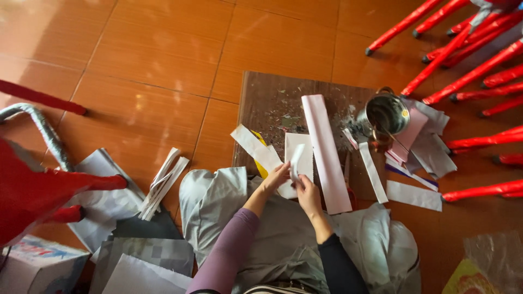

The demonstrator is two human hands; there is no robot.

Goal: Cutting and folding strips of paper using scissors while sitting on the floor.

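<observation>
left hand (276,177) + right hand (306,194): both grips closed on small white paper strip (297,161), over lap | brown wooden board (272,100): cut white strips, metal pot (387,113) | long pale paper roll (327,152) uncut | red-wrapped sticks (468,76) finished

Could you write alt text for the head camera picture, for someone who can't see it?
Seated on an orange tiled floor, a person's left hand and right hand hold a small white paper strip over a brown wooden board strewn with paper strips, beside a metal pot.

We are sitting on an orange-brown tiled floor (147,60) that is catching soft glare, a worn wooden board (272,103) lying ahead.
</observation>
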